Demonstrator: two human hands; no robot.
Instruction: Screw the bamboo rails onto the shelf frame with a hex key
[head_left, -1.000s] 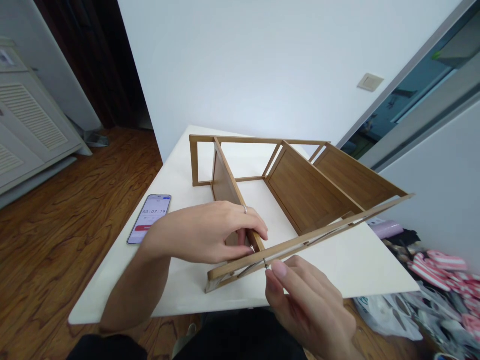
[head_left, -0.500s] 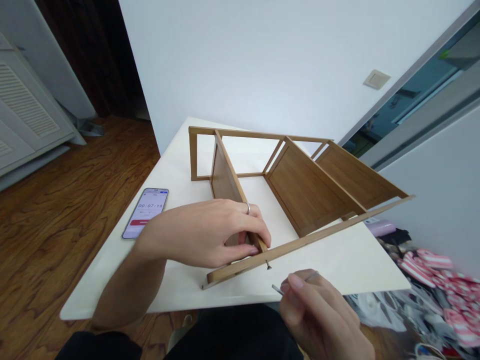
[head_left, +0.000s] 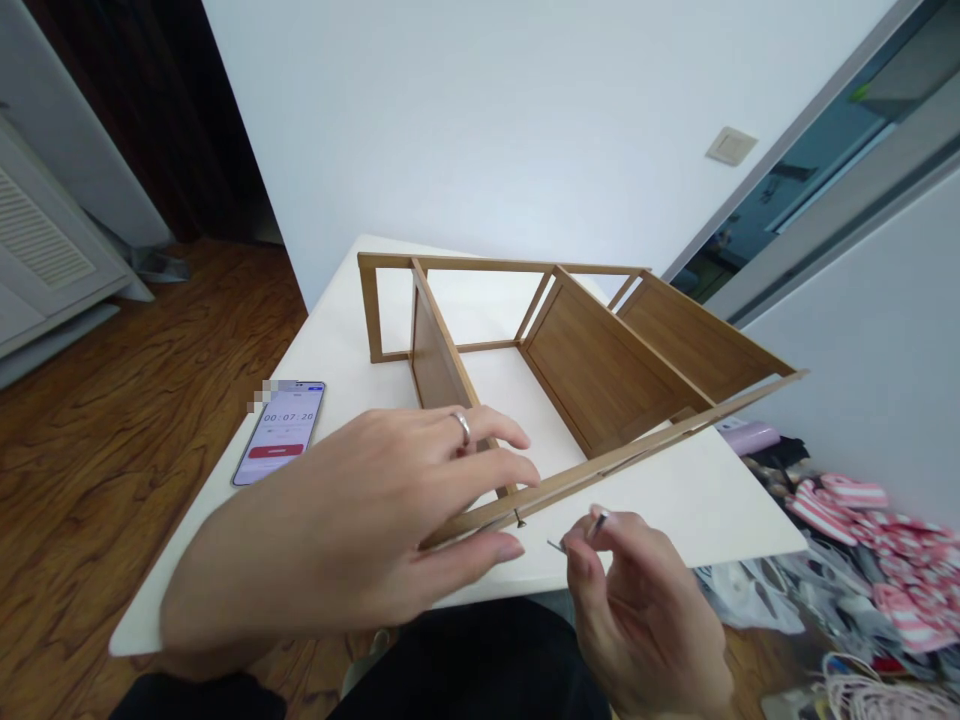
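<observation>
A brown wooden rack [head_left: 600, 370] with upright panels lies on its side on a white table [head_left: 690, 500]. My left hand [head_left: 360, 530], with a ring on one finger, reaches over the rack's near end; its fingers are stretched out, the thumb under the front rail and the others above it. A small screw [head_left: 519, 520] sticks out of that rail beside my thumb tip. My right hand [head_left: 637, 610] is just right of the screw, its fingers pinched on a thin metal tool [head_left: 577, 540], likely a hex key.
A phone [head_left: 279, 432] with a running timer lies on the table's left part. The wooden floor [head_left: 112, 400] spreads to the left, with a white cabinet [head_left: 37, 270] beyond. Bags and striped cloth [head_left: 862, 560] are heaped on the floor at the right.
My right hand drew back from the screw with the tool, then came up close again. My left hand let go of the panel's end and spread its fingers, moving nearer the camera.
</observation>
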